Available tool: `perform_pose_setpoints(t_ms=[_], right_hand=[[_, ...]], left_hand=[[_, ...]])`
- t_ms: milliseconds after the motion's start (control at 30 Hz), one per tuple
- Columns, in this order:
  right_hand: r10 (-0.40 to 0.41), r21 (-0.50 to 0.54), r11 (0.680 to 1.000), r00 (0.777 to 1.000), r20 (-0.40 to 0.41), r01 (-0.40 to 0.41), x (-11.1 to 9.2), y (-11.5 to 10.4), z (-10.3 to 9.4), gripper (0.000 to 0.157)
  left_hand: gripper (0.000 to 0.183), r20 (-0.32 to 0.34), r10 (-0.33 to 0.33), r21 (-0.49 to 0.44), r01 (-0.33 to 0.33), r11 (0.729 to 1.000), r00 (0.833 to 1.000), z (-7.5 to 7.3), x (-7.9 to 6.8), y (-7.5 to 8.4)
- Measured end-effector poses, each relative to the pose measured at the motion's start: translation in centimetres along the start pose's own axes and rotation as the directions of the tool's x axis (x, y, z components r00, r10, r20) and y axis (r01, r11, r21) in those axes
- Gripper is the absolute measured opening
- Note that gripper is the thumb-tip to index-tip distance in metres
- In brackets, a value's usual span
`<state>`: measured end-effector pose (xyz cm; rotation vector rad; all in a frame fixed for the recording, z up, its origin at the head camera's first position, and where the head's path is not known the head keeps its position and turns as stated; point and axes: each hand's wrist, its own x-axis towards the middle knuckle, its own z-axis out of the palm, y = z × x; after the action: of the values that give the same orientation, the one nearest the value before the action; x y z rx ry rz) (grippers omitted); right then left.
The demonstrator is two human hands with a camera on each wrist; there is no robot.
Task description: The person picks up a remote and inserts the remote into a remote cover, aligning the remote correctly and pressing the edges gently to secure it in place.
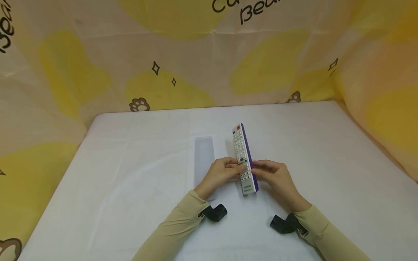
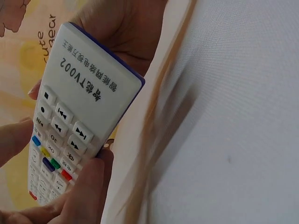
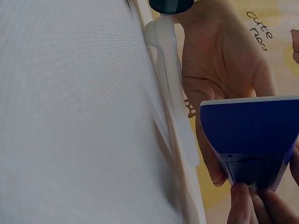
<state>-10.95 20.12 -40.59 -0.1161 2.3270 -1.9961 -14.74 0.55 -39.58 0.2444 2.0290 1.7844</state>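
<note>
A white remote control [image 1: 242, 159] with a purple back stands tilted above the table, its buttons facing left. My left hand [image 1: 223, 172] grips its lower part, the thumb [image 2: 88, 186] over the buttons and fingers around the edge. From the other side, my right hand [image 1: 275, 177] has its bent thumb and fingers at the purple back. In the right wrist view those fingertips [image 3: 240, 198] meet the battery cover [image 3: 254, 169], which sits in the back. A translucent flat sleeve [image 1: 204, 156] lies on the table behind my left hand.
White cloth covers the table [image 1: 140, 188]. A yellow and cream patterned curtain [image 1: 196, 54] hangs behind it and along the sides. Black camera mounts [image 1: 215, 212] are strapped at both wrists, over long sleeves [image 1: 173, 224].
</note>
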Motion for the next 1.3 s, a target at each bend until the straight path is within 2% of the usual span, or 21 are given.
perform_pose_setpoints(t_ms=[200, 300, 800, 1033, 1300], right_hand=[[-0.035, 0.000, 0.999, 0.999, 0.010, 0.035, 0.11, 0.02, 0.01, 0.035], [-0.055, 0.004, 0.998, 0.998, 0.024, 0.055, 0.11, 0.01, -0.02, 0.034], [-0.031, 0.000, 1.000, 0.995, 0.090, 0.031, 0.21, 0.04, 0.06, 0.035], [0.009, 0.040, 0.999, 0.995, 0.099, -0.013, 0.15, 0.22, -0.07, 0.038], [0.047, 0.099, 0.993, 0.992, 0.120, -0.059, 0.15, 0.23, -0.03, 0.043]], left_hand=[[0.047, -0.002, 0.005, -0.001, -0.005, 1.000, 1.000, 0.05, -0.07, 0.13], [0.050, -0.005, 0.017, 0.037, -0.017, 0.999, 1.000, 0.04, -0.08, 0.09], [0.058, 0.003, 0.036, 0.129, -0.036, 0.991, 0.999, -0.12, -0.32, 0.24], [0.053, 0.041, 0.033, 0.054, -0.035, 0.998, 0.999, -0.16, -0.33, 0.27], [0.046, 0.093, 0.072, -0.035, -0.069, 0.997, 0.993, -0.11, -0.30, 0.23]])
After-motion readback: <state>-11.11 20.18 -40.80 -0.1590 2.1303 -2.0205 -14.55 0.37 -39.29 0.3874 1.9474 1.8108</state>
